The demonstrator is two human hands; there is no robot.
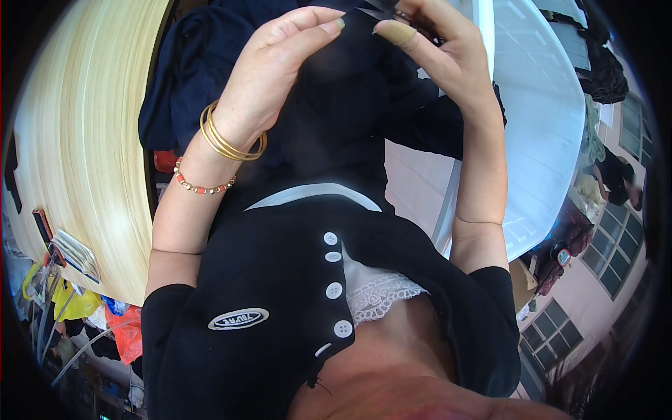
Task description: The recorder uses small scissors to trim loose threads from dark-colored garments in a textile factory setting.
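My left hand, with gold bangles and a beaded bracelet on its wrist, is at the top of the view. Its thumb and forefinger are pinched together at an edge of dark navy cloth. Across from it is my right hand, its thumb wrapped in a tan bandage. Its fingers are curled round what look like small thread snips, and a pointed metal blade shows between the two hands. The upper edge of the view cuts off part of the right fingers and the tool. The cloth hangs down over my lap.
A pale wood tabletop runs along the left, with a phone-like object near its edge. At the right stands a large white plastic bin. Coloured bags lie at lower left. Another person is far right.
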